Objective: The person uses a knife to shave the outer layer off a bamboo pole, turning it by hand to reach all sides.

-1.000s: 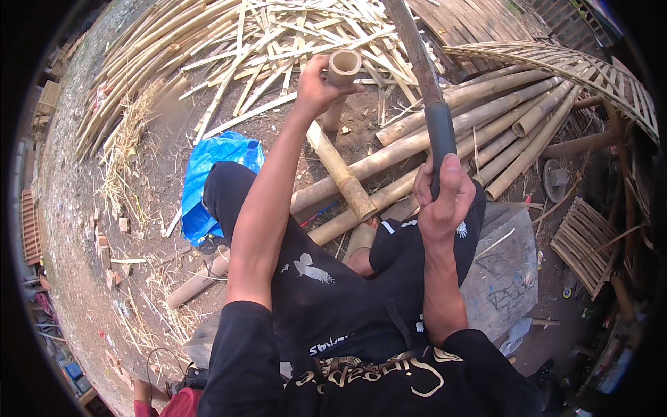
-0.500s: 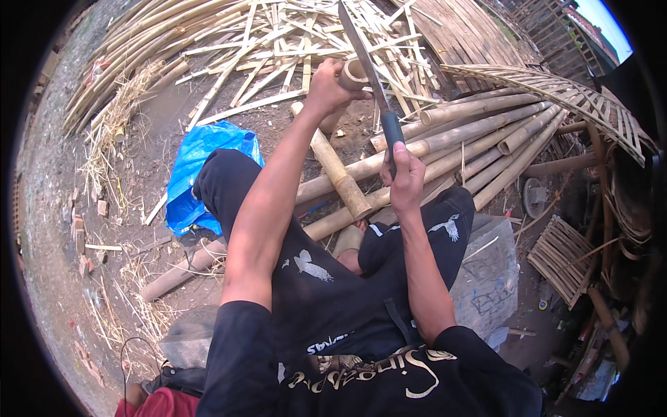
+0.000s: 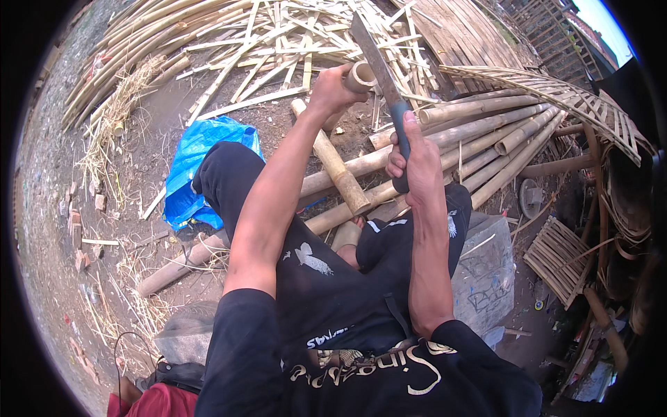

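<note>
Spreading across the top of the frame, a heap of pale split bamboo strips [image 3: 257,104] suggests that plenty of splitting is already done. Whole bamboo poles [image 3: 472,132] fan out right of centre, round and unsplit as far as the view shows. A blue plastic tarp [image 3: 208,149] lies crumpled at centre left. Mid-frame, a short bamboo length [image 3: 338,170] rests across the poles, apparently whole. At upper centre, a bamboo tube [image 3: 362,76] is held upright, slightly tilted, its round mouth upward; no split shows in its rim, so it seems yet to be opened. A machete [image 3: 379,64] points up just beside that rim; touching or not, I cannot tell. The left hand [image 3: 331,90] curls around the tube near its top; the right hand [image 3: 420,149] is wrapped tightly around the machete's dark handle.
</note>
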{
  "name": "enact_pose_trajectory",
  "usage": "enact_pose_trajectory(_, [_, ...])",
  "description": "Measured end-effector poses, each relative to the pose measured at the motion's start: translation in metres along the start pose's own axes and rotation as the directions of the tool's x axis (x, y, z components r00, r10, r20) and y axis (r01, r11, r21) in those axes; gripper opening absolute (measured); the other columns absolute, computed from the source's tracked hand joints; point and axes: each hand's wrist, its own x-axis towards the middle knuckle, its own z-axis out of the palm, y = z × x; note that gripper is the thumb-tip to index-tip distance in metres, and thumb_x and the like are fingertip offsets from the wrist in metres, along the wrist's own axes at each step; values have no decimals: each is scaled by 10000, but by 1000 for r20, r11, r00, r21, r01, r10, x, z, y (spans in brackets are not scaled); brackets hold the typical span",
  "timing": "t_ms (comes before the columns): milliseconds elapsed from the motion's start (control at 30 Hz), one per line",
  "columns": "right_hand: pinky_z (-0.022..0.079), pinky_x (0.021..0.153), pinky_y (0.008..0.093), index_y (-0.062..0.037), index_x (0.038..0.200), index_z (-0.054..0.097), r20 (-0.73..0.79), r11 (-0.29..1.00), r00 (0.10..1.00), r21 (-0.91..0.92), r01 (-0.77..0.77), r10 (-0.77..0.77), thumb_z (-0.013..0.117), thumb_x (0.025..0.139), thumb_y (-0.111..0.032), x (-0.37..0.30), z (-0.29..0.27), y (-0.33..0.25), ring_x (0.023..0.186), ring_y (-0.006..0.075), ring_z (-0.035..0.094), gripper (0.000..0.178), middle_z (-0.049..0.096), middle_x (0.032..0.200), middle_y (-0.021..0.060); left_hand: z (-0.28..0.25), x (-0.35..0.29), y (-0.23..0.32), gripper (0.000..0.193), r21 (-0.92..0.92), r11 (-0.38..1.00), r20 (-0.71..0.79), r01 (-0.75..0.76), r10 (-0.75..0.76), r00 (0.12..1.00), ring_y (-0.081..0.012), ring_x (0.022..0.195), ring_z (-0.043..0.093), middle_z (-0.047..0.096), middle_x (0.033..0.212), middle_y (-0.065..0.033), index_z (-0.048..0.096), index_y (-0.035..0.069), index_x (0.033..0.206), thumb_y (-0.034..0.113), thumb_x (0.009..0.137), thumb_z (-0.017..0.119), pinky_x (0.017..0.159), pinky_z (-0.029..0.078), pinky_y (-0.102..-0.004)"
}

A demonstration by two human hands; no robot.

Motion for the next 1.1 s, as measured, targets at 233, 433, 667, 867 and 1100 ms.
enact_pose_trajectory(233, [294, 409, 244, -49, 748, 513, 30, 944, 945, 62, 324, -326, 506, 1011, -548, -20, 12, -16, 415, 77, 370, 564, 372, 487, -17, -1, -1, -7, 641, -37, 999, -55, 5, -7, 998, -185, 876, 723, 757, 992, -111, 716, 72, 1152, 314, 594, 917, 819, 570, -354])
enact_pose_trajectory(433, [299, 401, 253, -56, 673, 527, -34, 971, 971, -44, 237, -238, 555, 1011, -484, 17, 14, 39, 411, 65, 400, 546, 437, 505, -25, 0, -8, 20, 608, -99, 994, -35, 47, -51, 998, -244, 895, 734, 754, 966, -146, 724, 56, 1104, 298, 579, 913, 827, 566, -373])
enact_pose_trajectory(667, [283, 397, 263, -67, 626, 505, -54, 984, 983, -49, 171, -173, 550, 1008, -500, 26, 21, 67, 419, 61, 393, 579, 429, 500, -35, -5, -8, 23, 643, -70, 995, -14, 74, -75, 997, -221, 891, 735, 758, 989, -124, 725, 64, 1132, 274, 561, 930, 837, 574, -369])
enact_pose_trajectory(867, [284, 399, 270, -77, 623, 493, -21, 991, 990, -9, 137, -137, 553, 1002, -519, 30, 18, 70, 424, 61, 395, 585, 433, 507, -33, -2, -7, 19, 598, -72, 996, 2, 48, -48, 999, -221, 898, 738, 760, 994, -125, 730, 57, 1112, 247, 575, 911, 831, 576, -359])
enact_pose_trajectory(1100, [410, 505, 364, 2, 759, 602, -50, 940, 978, -288, 181, -204, 542, 949, -612, 60, 38, 83, 508, 149, 541, 645, 523, 546, 35, -29, 2, -4, 587, 208, 965, 84, 157, -178, 980, -303, 1155, 639, 686, 1191, -215, 662, -29, 1212, 223, 701, 803, 1005, 496, -384])
